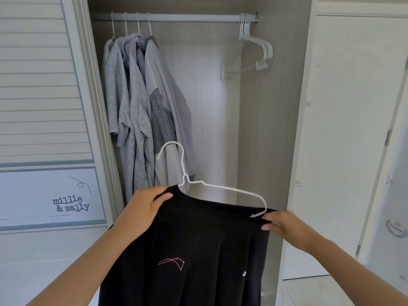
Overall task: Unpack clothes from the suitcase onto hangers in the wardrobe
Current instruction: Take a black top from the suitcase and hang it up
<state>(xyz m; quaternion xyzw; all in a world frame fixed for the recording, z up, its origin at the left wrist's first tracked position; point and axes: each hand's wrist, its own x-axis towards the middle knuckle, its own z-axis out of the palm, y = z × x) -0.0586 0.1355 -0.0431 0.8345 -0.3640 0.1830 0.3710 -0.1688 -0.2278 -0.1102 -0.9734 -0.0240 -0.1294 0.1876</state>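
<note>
Past the black shirt [198, 239] — grey clothes [136, 102] left; empty hangers [267, 51] right

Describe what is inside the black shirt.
A white hanger is partly inside the shirt: its hook and one arm show above the collar, the other arm is covered by cloth. The left hand and right hand grip the shirt's top edge.
</note>
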